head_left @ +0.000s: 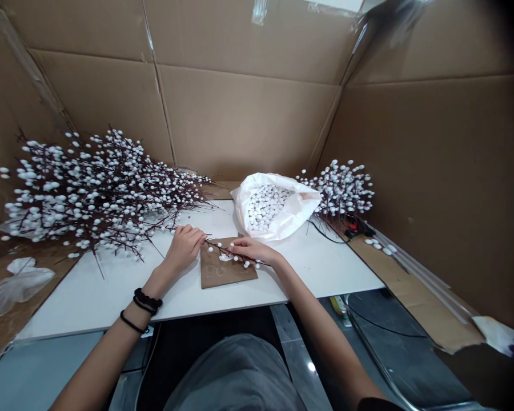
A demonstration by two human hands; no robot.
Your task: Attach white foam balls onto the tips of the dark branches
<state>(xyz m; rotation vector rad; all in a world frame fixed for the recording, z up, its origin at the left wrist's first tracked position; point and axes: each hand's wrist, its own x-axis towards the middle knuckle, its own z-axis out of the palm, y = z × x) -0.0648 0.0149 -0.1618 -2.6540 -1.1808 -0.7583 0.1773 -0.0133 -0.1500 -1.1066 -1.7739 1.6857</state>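
A dark twig with white berries [246, 262] lies slantwise over a brown square board [223, 275] on the white table. My left hand [187, 244] pinches the twig's upper left end, its fingers closed. Over the board's right part, my right hand [251, 249] has its fingers closed on the middle of the twig, among the berries. Behind the hands sits an open white plastic bag [302, 211] full of loose white berries [265, 206].
A large heap of white-berried branches [98, 188] covers the back left. A smaller bunch [345, 187] lies right of the bag, near a black cable [329, 237] and a red-black tool [354, 229]. Cardboard walls [248, 114] enclose the table [317, 274]. Crumpled plastic [19, 288] lies at left.
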